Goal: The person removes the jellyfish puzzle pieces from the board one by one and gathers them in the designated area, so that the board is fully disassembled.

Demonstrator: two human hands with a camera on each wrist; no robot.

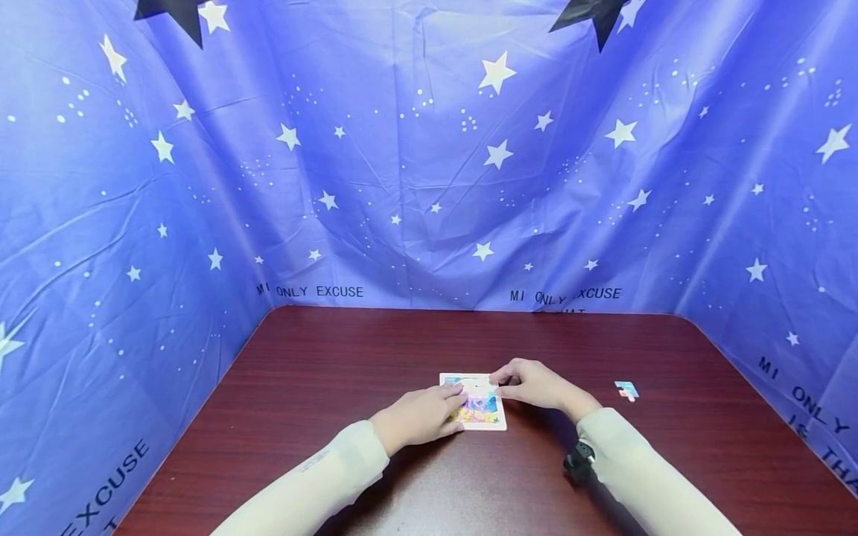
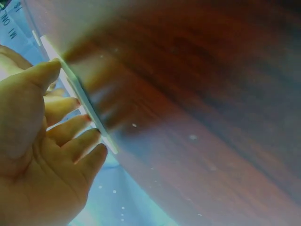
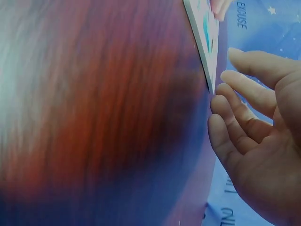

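A small square jigsaw puzzle board [image 1: 479, 424] with a pale border and a colourful picture lies on the table. My left hand [image 1: 424, 417] rests over its left side, covering part of the picture, and its thumb is by the near edge. In the left wrist view the fingers [image 2: 89, 150] lie along the board's edge [image 2: 89, 106]. At the far right corner is my right hand [image 1: 532, 383], index finger and thumb right at the border. The right wrist view has this hand's fingers [image 3: 218, 129] loosely bent beside the board [image 3: 205, 52], nothing visible between them and the thumb.
One loose blue and pink puzzle piece [image 1: 628, 389] lies on the dark red-brown table [image 1: 375, 342], right of the right hand. Blue star-patterned cloth [image 1: 402, 171] hangs at the back and both sides. A black device [image 1: 579, 461] sits at the right wrist.
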